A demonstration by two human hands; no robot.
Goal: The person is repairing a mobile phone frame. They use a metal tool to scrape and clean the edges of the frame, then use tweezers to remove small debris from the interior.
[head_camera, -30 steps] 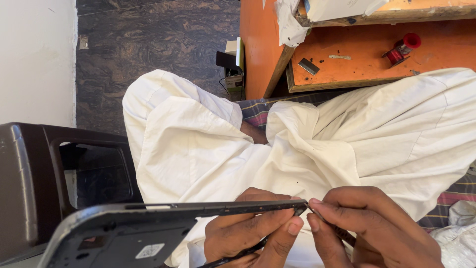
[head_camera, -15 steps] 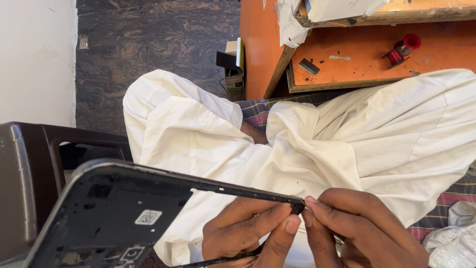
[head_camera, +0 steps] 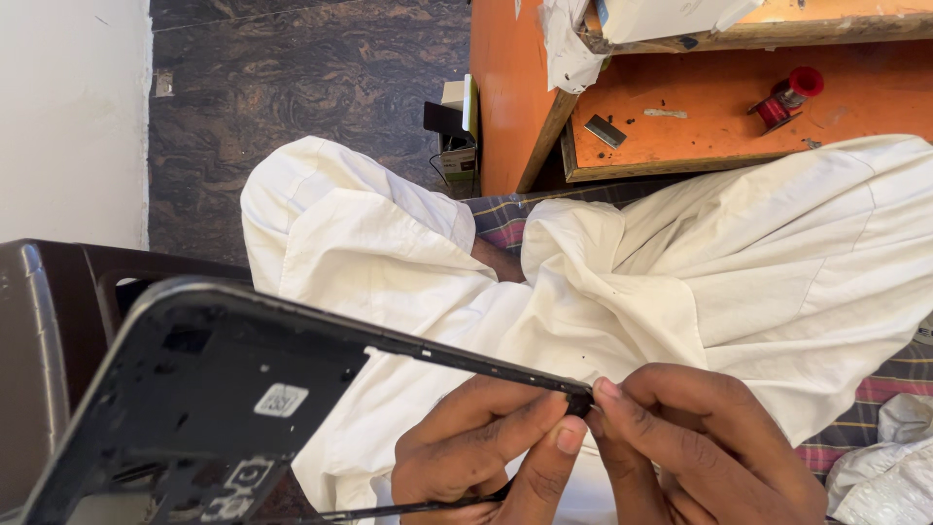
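Note:
A black phone frame (head_camera: 224, 389), its inner side with cut-outs and a small white sticker facing me, stretches from the lower left to the lower middle of the head view. My left hand (head_camera: 476, 457) grips its far corner from below with thumb and fingers. My right hand (head_camera: 700, 447) pinches the same corner from the right, fingertips touching the left thumb. A thin black strip (head_camera: 389, 508) runs under my left hand. My crossed legs in white cloth (head_camera: 603, 282) lie beneath.
A dark brown plastic chair (head_camera: 58, 331) stands at the left. An orange wooden bench (head_camera: 700, 107) at the top holds a red spool (head_camera: 782, 97) and a small grey piece (head_camera: 604, 131). Dark marbled floor (head_camera: 301, 78) and a white wall are behind.
The phone frame has tilted up toward me, from edge-on to showing its inner face. Both hands stayed at its corner and shifted slightly down and left.

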